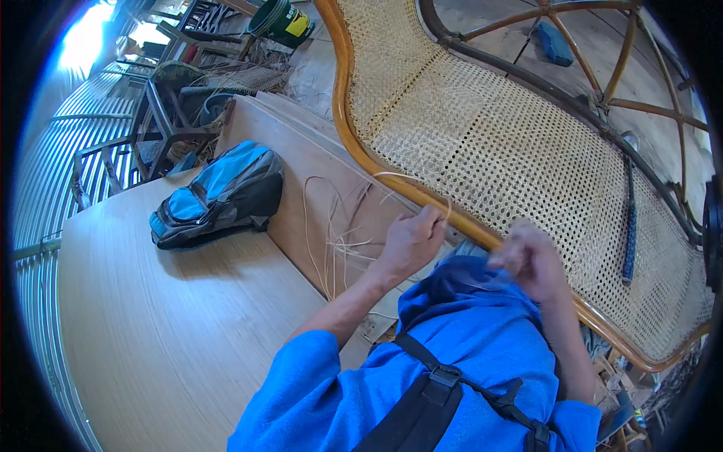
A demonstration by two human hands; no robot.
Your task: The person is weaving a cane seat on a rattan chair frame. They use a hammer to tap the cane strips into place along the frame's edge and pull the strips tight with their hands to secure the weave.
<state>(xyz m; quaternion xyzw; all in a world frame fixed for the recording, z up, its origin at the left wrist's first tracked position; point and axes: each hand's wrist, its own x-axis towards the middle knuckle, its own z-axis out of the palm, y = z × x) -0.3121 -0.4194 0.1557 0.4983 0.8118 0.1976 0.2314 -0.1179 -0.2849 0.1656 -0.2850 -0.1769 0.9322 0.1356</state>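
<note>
Both hands (471, 248) pinch cane strand (410, 177) w/ woven panel (512, 143) adjacent.

Strong daylight comes from the upper left, where glare washes the picture out white. The right hand (529, 260) is blurred by motion. Straight edges bend toward the dark round rim.

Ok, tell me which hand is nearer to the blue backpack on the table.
Left. The left hand pinches a thin cane strand by the chair's wooden rim, just right of the backpack. The right hand is farther right, at the rim beside the woven cane panel.
</note>
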